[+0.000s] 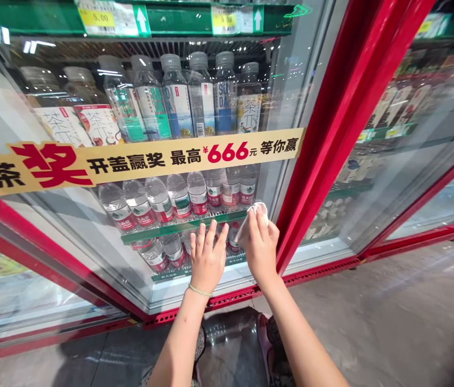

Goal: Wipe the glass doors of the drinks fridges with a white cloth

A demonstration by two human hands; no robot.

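Observation:
My right hand (259, 244) presses a white cloth (244, 230) to the lower right of a glass door, near the red frame (311, 145). Its fingers lie over the cloth, whose edges show above and to the left of them. To its left, my left hand (208, 258) has its fingers spread against the glass and holds nothing; a pale band circles that wrist. Behind the glass, small water bottles (156, 201) line a green-edged shelf (170, 228). A beige strip with printed characters (130, 164) crosses the door above both hands.
Taller drink bottles (178, 105) stand on an upper shelf under price tags (103, 20). Another red-framed glass door with shelves is at the right, and a further one at the lower left. A grey floor (372, 322) and my feet show below.

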